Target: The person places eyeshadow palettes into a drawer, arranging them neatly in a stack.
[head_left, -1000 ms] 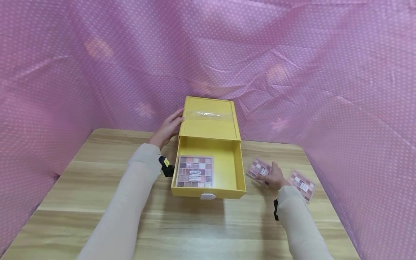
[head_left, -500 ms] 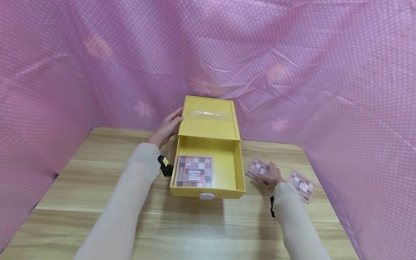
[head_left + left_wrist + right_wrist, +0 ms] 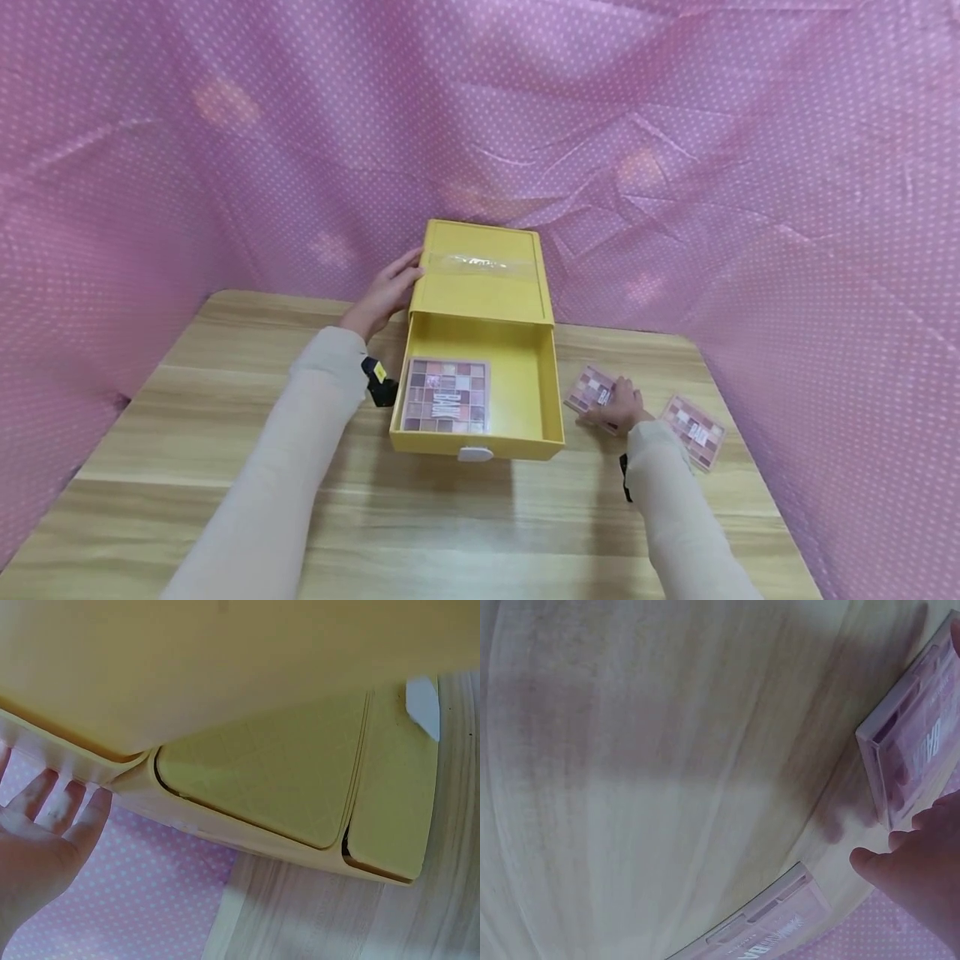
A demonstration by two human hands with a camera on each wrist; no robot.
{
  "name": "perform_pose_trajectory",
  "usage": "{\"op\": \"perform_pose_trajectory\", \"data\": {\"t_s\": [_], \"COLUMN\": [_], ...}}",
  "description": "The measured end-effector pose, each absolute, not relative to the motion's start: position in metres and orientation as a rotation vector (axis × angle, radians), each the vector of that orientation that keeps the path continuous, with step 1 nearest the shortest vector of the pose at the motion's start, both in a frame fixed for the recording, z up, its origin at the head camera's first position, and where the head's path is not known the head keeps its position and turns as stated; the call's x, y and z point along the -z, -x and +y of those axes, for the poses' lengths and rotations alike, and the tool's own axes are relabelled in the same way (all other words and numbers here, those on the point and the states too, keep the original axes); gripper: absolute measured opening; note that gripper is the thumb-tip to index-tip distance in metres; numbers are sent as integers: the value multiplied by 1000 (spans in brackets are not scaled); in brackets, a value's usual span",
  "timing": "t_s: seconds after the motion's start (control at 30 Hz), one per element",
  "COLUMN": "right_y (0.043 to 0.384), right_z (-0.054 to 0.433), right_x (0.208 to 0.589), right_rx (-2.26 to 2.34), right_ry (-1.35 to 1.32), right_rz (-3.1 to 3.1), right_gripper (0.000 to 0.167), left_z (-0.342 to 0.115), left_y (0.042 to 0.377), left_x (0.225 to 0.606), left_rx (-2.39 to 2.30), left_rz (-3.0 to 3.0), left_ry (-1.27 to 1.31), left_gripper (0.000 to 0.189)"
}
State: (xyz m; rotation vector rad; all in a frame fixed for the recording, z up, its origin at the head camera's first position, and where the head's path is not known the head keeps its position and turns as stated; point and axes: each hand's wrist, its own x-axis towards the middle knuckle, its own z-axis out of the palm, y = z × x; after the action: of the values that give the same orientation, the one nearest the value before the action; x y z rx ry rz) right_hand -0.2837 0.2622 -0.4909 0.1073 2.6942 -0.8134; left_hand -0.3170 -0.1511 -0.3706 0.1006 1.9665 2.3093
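Note:
A yellow drawer box [image 3: 480, 292] stands on the table with its drawer [image 3: 517, 392] pulled out toward me. One eyeshadow palette [image 3: 446, 396] lies in the left part of the drawer. My left hand [image 3: 386, 296] rests against the box's left side, its fingers [image 3: 86, 817] fairly straight along the edge in the left wrist view. To the right of the drawer, my right hand [image 3: 621, 407] holds a second eyeshadow palette [image 3: 587, 388] by its edges, with thumb and fingers on opposite sides. A third eyeshadow palette [image 3: 693, 432] lies right of that hand.
The wooden table [image 3: 450, 533] carries everything. Pink dotted cloth [image 3: 480, 125] hangs behind and at both sides. A white handle [image 3: 476, 454] sticks out from the drawer's front. Clear tape [image 3: 480, 264] crosses the box's top.
My right hand has shifted slightly left and turned a little at the wrist over the second eyeshadow palette, which stays in place. The left hand keeps its place on the box.

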Motion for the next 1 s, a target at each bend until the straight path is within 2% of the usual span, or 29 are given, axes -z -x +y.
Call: {"op": "perform_pose_trajectory", "data": {"t_s": [0.43, 0.7, 1.0], "right_y": [284, 277, 267], "right_z": [266, 265, 263], "right_x": [498, 495, 492], "right_rx": [813, 765, 668], "right_ry": [-146, -142, -175], "right_rz": [2715, 2744, 2781], "right_gripper": [108, 94, 104], "left_z": [-153, -153, -153], "left_y": [318, 319, 319], "left_x": [371, 370, 372], "left_rx": [-2304, -2305, -2308], "left_rz": [1966, 1954, 1962], "left_ry": [-113, -122, -98], "left_gripper": [47, 47, 47]}}
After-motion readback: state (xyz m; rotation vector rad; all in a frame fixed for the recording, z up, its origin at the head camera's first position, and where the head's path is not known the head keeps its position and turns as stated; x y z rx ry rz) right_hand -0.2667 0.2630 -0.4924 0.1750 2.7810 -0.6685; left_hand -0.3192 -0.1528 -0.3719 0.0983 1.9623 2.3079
